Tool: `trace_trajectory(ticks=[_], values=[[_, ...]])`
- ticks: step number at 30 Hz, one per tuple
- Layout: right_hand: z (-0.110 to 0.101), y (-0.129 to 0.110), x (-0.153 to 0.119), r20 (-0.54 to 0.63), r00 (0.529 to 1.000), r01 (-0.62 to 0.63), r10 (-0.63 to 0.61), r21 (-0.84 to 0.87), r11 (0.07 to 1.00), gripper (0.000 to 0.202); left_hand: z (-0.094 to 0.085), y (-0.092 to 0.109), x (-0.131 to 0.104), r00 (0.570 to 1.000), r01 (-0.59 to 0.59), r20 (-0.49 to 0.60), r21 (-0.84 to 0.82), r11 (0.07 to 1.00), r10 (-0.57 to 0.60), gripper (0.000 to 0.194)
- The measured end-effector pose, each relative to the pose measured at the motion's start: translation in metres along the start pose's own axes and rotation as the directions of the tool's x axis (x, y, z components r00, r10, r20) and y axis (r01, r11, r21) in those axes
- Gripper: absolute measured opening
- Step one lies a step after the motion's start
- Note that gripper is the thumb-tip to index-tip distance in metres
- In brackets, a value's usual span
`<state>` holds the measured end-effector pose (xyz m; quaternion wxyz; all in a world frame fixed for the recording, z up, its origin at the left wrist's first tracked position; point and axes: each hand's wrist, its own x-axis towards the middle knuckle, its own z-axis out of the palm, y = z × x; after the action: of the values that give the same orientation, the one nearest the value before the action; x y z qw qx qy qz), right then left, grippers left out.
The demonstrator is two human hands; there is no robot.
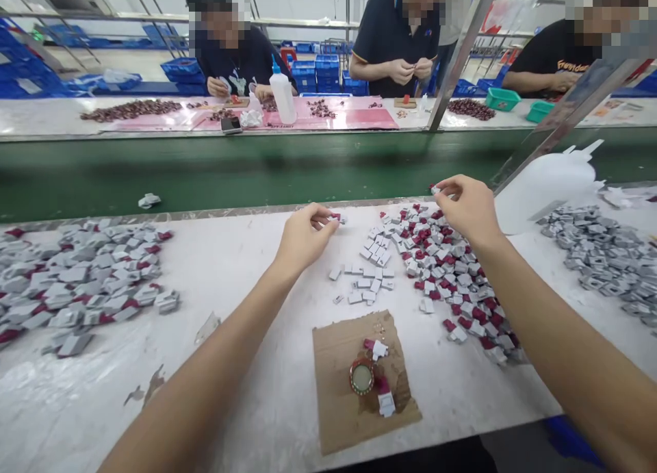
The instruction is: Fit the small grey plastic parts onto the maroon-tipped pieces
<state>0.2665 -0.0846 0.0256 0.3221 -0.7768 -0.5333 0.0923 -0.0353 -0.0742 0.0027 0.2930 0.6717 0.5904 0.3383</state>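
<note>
My left hand (304, 239) is over the middle of the white table, its fingers and thumb closed on a small grey and dark-red plastic part (337, 218). Out toward the table's far edge, my right hand (466, 205) pinches another small grey-white and red part (436, 189). Below the right hand spreads a pile of grey and dark-red parts (452, 267). Loose grey pieces (367, 281) lie between the hands. Nearer me, a piece of cardboard (336, 404) carries a bottle cap (362, 377) and two red-and-white parts (384, 399).
A larger heap of grey and red parts (87, 274) lies at the left, and grey parts (600, 254) at the right beside a white plastic bottle (544, 182). A green belt (230, 165) runs beyond the table. Several co-workers sit across it, near a white squeeze bottle (283, 96).
</note>
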Motion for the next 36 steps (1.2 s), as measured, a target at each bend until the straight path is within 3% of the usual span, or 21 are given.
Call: trace_trajectory(ticks=[3, 5, 11, 14, 17, 20, 22, 25, 30, 36], values=[[0.018, 0.01, 0.063, 0.04, 0.991, -0.121, 0.126, -0.11, 0.987, 0.02, 0.007, -0.013, 0.047, 0.995, 0.073, -0.067, 0.05, 0.996, -0.069, 0.003], [0.03, 0.016, 0.086, 0.089, 0.98, -0.161, 0.177, -0.164, 0.973, 0.029, 0.01, -0.019, 0.071, 0.991, 0.108, -0.092, 0.077, 0.991, -0.101, 0.004], [0.052, 0.016, 0.101, 0.213, 0.971, -0.067, 0.107, -0.189, 0.98, 0.034, 0.015, -0.027, 0.126, 0.975, 0.209, -0.113, 0.176, 0.962, -0.191, 0.007], [0.051, 0.006, 0.094, 0.22, 0.975, 0.02, 0.01, -0.137, 0.99, 0.02, 0.016, -0.028, 0.134, 0.97, 0.239, -0.103, 0.231, 0.943, -0.22, 0.006], [0.035, -0.007, 0.068, 0.178, 0.98, 0.103, -0.092, -0.055, 0.993, 0.002, 0.014, -0.023, 0.114, 0.983, 0.176, -0.094, 0.268, 0.947, -0.156, 0.018], [0.004, -0.013, 0.014, 0.172, 0.966, 0.189, -0.193, 0.037, 0.981, 0.009, 0.01, -0.014, 0.065, 0.998, -0.003, 0.056, 0.246, 0.969, -0.011, 0.023], [-0.017, -0.01, -0.033, 0.186, 0.945, 0.245, -0.268, 0.139, 0.96, 0.014, 0.007, -0.01, 0.025, 0.972, -0.108, 0.226, 0.189, 0.976, 0.063, 0.016], [-0.04, 0.003, -0.105, 0.271, 0.917, 0.227, -0.293, 0.251, 0.941, 0.019, 0.002, -0.012, -0.03, 0.926, -0.174, 0.356, 0.117, 0.978, 0.122, 0.016], [-0.043, 0.022, -0.19, 0.328, 0.911, 0.125, -0.25, 0.358, 0.925, 0.015, -0.007, -0.031, -0.079, 0.946, -0.181, 0.288, 0.095, 0.979, 0.147, 0.024], [-0.033, 0.017, -0.234, 0.418, 0.846, 0.099, -0.331, 0.486, 0.868, 0.011, -0.016, -0.034, -0.102, 0.973, -0.082, 0.22, 0.037, 0.996, 0.072, 0.015]])
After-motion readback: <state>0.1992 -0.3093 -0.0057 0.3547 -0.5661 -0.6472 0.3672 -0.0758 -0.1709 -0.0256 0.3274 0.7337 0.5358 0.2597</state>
